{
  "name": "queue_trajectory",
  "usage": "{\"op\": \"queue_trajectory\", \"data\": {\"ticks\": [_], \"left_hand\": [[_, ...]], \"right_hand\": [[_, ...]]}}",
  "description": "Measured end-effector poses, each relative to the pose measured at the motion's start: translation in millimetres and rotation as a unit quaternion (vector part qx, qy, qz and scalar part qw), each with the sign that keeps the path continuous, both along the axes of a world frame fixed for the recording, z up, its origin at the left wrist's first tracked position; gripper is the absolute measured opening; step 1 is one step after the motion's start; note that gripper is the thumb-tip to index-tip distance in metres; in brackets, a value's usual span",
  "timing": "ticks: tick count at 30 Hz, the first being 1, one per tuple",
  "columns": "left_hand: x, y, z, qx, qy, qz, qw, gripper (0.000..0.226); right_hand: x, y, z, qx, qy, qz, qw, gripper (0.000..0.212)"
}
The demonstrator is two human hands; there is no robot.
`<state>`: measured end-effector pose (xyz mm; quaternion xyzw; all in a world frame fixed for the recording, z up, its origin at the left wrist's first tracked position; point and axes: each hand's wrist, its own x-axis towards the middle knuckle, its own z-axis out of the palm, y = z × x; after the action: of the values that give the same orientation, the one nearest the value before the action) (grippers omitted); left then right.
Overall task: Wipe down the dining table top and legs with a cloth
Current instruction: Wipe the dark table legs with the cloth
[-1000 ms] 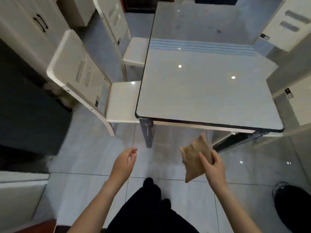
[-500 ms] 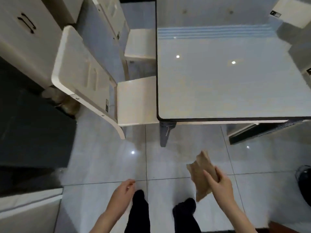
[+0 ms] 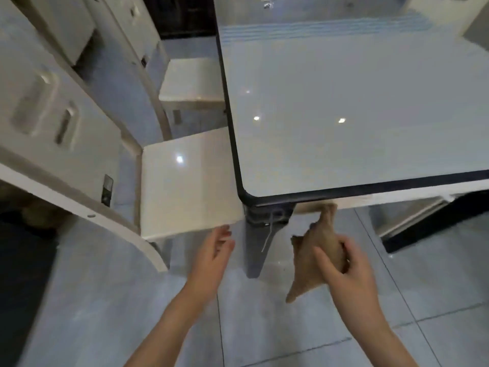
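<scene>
The tan cloth is gripped, bunched, in the right hand, just right of the near table leg and below the table top edge. Its tip possibly touches the underside; blurred. The left hand is held relaxed, nothing grasped, beside 1 chair seat.

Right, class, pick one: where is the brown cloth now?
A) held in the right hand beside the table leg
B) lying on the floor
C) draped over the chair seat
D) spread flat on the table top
A: the right hand grips the cloth beside the table leg.
</scene>
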<state>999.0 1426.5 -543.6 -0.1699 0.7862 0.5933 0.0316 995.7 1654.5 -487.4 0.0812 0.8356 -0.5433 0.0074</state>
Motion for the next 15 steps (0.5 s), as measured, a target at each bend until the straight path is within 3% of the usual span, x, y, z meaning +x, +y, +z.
{"op": "queue_trajectory", "data": {"ticks": [3, 7, 10, 15], "left_hand": [[-38.0, 12.4, -39.5, 0.054, 0.078, -0.009, 0.995, 0.043], [-76.8, 17.1, -90.4, 0.079, 0.232, -0.03, 0.969, 0.053], [-94.9, 15.2, -114.6, 0.111, 0.302, -0.055, 0.945, 0.044], [-109.1, 16.4, -136.9, 0.065, 0.4, -0.046, 0.913, 0.051]], "right_hand": [[-14.9, -13.6, -23.6, -0.001, 0.105, -0.017, 0.994, 0.029], [-31.8, -28.2, -61.5, -0.042, 0.239, -0.062, 0.968, 0.025], [-48.9, -35.7, -90.0, -0.077, 0.356, -0.084, 0.928, 0.024], [-77.2, -44.4, -111.0, -0.101, 0.505, -0.068, 0.855, 0.017]]}}
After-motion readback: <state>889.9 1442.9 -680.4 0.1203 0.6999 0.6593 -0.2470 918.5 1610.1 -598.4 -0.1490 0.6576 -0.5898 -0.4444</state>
